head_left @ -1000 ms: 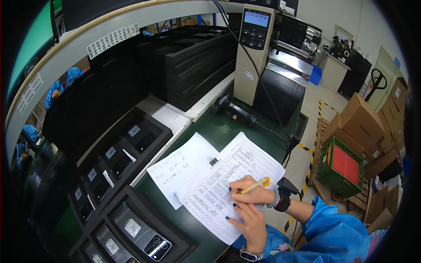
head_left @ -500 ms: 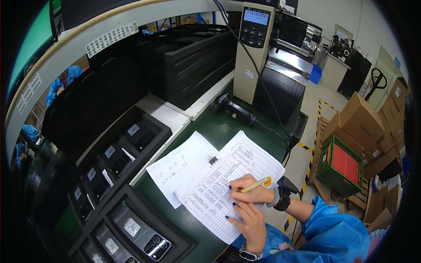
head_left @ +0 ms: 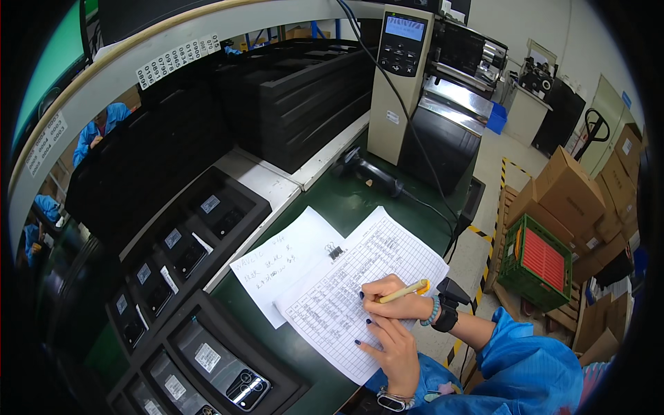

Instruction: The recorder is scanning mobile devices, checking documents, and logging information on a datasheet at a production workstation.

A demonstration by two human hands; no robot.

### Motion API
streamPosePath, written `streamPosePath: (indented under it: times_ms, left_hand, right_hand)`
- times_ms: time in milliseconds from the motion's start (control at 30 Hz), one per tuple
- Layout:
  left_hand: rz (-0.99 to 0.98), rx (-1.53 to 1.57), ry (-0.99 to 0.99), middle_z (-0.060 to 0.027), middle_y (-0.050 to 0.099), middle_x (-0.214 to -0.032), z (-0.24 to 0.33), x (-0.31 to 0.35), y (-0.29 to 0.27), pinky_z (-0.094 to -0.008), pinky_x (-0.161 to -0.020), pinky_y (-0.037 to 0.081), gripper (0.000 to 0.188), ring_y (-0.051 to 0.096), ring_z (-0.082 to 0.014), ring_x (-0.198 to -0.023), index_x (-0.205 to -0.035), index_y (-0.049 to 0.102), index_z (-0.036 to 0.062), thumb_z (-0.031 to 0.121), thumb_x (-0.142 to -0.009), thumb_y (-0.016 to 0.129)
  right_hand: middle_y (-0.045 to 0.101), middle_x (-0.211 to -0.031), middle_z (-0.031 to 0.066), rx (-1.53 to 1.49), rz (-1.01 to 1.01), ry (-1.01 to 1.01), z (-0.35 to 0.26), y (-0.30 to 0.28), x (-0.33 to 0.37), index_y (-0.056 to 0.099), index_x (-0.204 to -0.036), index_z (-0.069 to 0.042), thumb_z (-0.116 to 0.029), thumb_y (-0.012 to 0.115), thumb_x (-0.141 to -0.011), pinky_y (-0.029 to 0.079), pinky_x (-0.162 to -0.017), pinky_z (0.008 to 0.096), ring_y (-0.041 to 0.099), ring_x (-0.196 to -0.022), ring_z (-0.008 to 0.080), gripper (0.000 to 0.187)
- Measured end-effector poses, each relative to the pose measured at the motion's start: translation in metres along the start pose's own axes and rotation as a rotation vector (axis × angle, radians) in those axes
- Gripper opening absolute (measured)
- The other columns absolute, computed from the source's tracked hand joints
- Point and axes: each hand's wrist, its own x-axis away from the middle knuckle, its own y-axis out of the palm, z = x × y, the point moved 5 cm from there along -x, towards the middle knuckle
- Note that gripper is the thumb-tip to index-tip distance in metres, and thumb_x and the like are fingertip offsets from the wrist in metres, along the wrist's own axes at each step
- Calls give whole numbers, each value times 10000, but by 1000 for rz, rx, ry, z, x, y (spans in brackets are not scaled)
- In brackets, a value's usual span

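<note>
Right hand (head_left: 389, 302) is pinched around a yellow pen (head_left: 403, 291), tip on the gridded form (head_left: 360, 297); left hand (head_left: 397, 349) lies flat, fingers spread, on that form's lower edge, holding nothing I think.

Bright blue smock sleeves worn on both arms, fabric creased and loose at cuffs. Right hand (head_left: 392, 302): beaded bracelet in pale turquoise worn at wrist, black strap with boxy black unit fastened just behind it. Left hand (head_left: 395, 349): slim watch with light band and dark oval face seen at wrist. Fingernails on both hands painted dark blue.
</note>
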Motion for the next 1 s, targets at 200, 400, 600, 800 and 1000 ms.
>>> streamPosePath:
  times_ms: [200,400,600,800,1000]
  left_hand:
    - [1,2,-3,-147,541,-1175,0,0,0,-498,-880,431,352,523,-241,-1062,-1150,536,-29,145,-849,481]
    - [7,6,-3,-146,545,-1168,0,0,1,-496,-873,435,347,527,-241,-1060,-1147,541,-28,141,-851,479]
    - [14,20,-8,-147,546,-1168,1,0,0,-503,-870,441,346,531,-245,-1060,-1147,541,-30,137,-851,478]
    - [12,20,-6,-153,542,-1173,0,0,0,-505,-869,444,354,532,-246,-1056,-1153,536,-35,134,-848,479]
    - [4,27,1,-160,538,-1180,0,0,0,-505,-873,441,362,531,-249,-1055,-1161,530,-39,134,-846,480]
  right_hand:
    - [479,-515,63,-9,-11,10,1,1,0,413,-614,-38,-86,584,-738,385,-438,277,481,-437,161,217]
    - [449,-499,70,10,13,-14,-1,-1,0,405,-610,-36,-84,581,-739,372,-424,288,454,-420,165,223]
    - [456,-500,67,19,17,-16,-1,-2,0,398,-604,-39,-84,576,-740,372,-423,281,457,-418,159,228]
    - [447,-492,74,-56,7,-17,-1,1,0,408,-604,-36,-69,570,-741,368,-415,283,445,-408,150,214]
    - [431,-479,76,-30,15,-13,3,1,1,415,-599,-36,-62,570,-741,357,-402,278,433,-397,144,211]
